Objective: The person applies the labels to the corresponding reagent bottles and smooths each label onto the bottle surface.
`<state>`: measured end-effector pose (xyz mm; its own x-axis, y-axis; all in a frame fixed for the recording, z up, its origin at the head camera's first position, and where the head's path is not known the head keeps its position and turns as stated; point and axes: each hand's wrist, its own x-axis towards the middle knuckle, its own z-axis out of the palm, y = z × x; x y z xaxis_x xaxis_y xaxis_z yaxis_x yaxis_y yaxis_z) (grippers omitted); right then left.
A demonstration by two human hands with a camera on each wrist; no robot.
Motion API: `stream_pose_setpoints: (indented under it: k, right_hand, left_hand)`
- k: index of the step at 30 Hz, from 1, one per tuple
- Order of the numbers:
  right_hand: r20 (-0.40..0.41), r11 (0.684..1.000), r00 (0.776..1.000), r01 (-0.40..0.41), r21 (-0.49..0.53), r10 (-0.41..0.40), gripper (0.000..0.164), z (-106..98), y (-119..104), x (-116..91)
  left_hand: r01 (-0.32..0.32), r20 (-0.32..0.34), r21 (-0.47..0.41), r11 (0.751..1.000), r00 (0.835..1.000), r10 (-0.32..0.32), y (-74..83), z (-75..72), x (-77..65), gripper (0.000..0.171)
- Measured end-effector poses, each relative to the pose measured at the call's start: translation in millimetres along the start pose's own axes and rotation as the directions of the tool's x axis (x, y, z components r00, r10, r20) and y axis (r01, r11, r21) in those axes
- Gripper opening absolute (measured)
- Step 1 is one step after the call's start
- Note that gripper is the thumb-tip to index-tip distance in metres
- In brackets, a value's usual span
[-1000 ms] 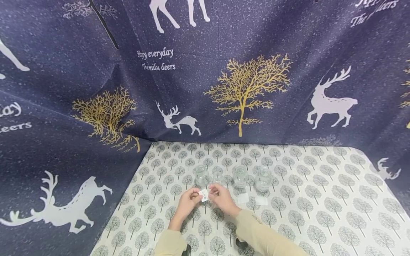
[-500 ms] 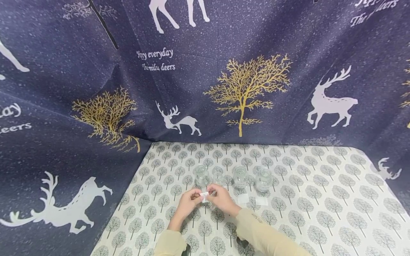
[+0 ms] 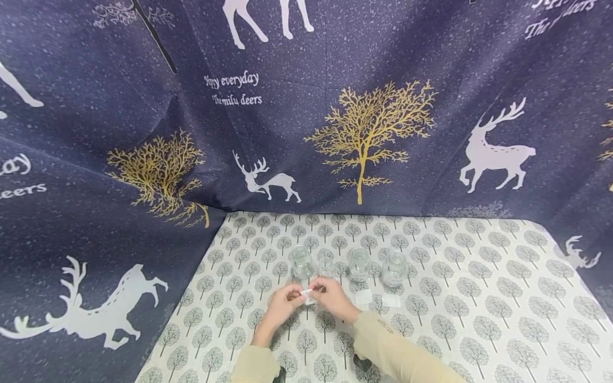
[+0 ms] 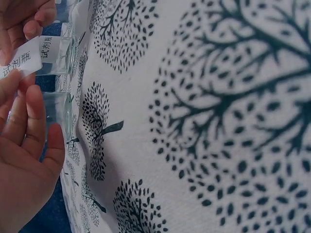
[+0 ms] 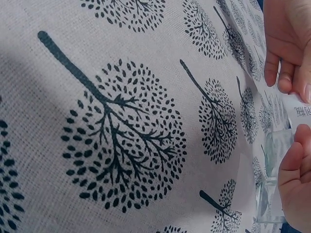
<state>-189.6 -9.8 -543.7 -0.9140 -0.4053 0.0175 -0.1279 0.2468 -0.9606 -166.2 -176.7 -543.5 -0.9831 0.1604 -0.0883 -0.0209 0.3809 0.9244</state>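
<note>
Both hands meet over the table, in front of several clear glass jars. My left hand (image 3: 282, 306) pinches a small white paper label (image 4: 24, 60) with printed dark characters. My right hand (image 3: 331, 299) pinches its other side, fingertips close to the left ones. Seen from the head, the label is nearly edge-on and mostly covered by fingers. In the left wrist view, a glass jar (image 4: 59, 63) behind the hands shows a white label (image 4: 50, 47) with the same characters. The left thumb lies over the held label's lower edge.
Beyond the hands stand a jar (image 3: 301, 263) on the left, a smaller jar (image 3: 326, 267), and two jars further right, a middle one (image 3: 359, 264) and an end one (image 3: 395, 268). Two white paper pieces, one (image 3: 363, 297) beside another (image 3: 391, 301), lie on the tree-print cloth (image 3: 460, 319).
The label has tilted from showing its printed face to nearly edge-on, and the right fingertips have moved slightly left, closer to the left hand. Jars and loose papers stay put.
</note>
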Motion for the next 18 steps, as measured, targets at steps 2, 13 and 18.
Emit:
stream_pose_setpoints:
  k: [2, 13, 18]
  right_hand:
    - [-0.008, 1.000, 1.000, 0.006, -0.026, -0.007, 0.005, -0.8, 0.9, -0.1]
    - [0.026, 0.998, 1.000, 0.005, -0.066, -0.004, 0.012, -4.2, -0.5, -1.9]
    - [0.027, 0.999, 1.000, -0.007, -0.051, 0.008, 0.012, -3.4, -0.8, -2.4]
  left_hand:
    - [0.009, 0.020, -0.017, 1.000, 1.000, -0.009, 8.2, -1.1, -3.2, 0.019]
    - [0.045, 0.033, -0.029, 0.999, 0.998, -0.044, 28.8, -5.4, -5.1, 0.027]
    - [0.087, 0.060, -0.125, 0.988, 0.995, -0.080, 14.3, -3.3, 0.6, 0.033]
